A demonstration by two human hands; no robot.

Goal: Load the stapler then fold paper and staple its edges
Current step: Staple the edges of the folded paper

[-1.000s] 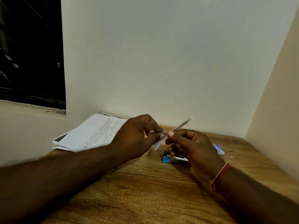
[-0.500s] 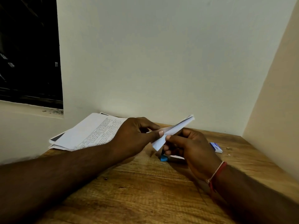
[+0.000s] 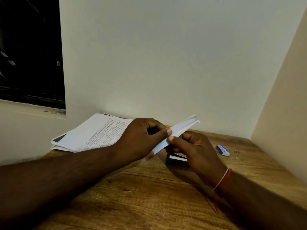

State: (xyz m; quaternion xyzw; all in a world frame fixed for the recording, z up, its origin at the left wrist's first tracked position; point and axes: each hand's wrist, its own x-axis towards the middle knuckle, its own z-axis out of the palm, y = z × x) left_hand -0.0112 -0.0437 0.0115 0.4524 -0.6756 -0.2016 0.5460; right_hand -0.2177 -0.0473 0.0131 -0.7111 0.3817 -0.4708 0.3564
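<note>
White folded paper is off the bench, held in the air between both hands. Its long axis runs from low and near me to high, away and rightward, with the layered edges at the far top end. Left hand pinches it from the left, thumb near mid-length. Right hand pinches just beside that, thumb on the lower stretch. Both sets of fingers are clamped on the paper; the far end is free.

Stapler lies on the bench straight beneath the paper, against the right hand and mostly hidden. I can't tell if the lower fingers touch it.

My read: fold about done, stapling next. Right hand is nearer the stapler, so I'd hold with the left.

Staple box sits further right, stack far left.
</note>
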